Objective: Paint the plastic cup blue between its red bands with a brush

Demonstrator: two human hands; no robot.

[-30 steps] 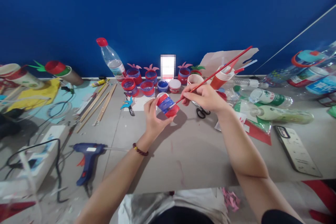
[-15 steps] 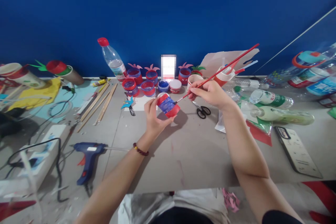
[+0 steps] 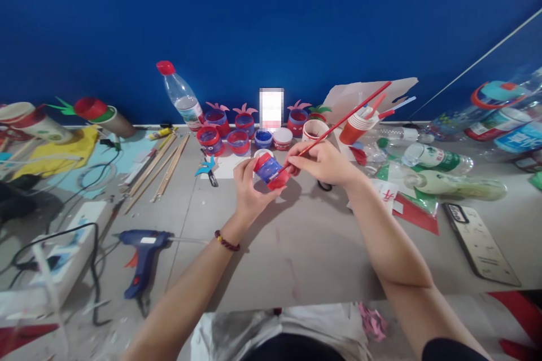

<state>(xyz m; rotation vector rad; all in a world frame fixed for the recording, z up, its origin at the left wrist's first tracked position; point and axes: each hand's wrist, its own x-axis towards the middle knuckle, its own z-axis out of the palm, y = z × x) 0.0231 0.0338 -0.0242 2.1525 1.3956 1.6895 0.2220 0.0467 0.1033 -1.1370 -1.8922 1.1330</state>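
Observation:
My left hand (image 3: 249,189) is closed round a small cup (image 3: 268,171) painted in red and blue bands, tilted above the table. In my right hand (image 3: 315,158) is a long red paintbrush (image 3: 355,110), pinched low on its handle. Its tip is at the right side of the cup; the bristles are partly hidden by my fingers. Just behind the cup stand an open pot of blue paint (image 3: 263,138) and a white-lidded jar (image 3: 282,138). A paper cup (image 3: 314,128) is behind my right hand. Black-handled scissors (image 3: 325,186) lie mostly covered by that hand.
Several red and blue painted cups (image 3: 210,141) line the back near a tilted plastic bottle (image 3: 182,93). A blue glue gun (image 3: 144,254) and a power strip (image 3: 74,256) lie at left. Plastic bottles (image 3: 438,159) and a phone (image 3: 480,245) are at right.
My right hand has moved left and slightly down, closer to the painted cup, with the paintbrush in it. My left hand and the cup have stayed nearly still.

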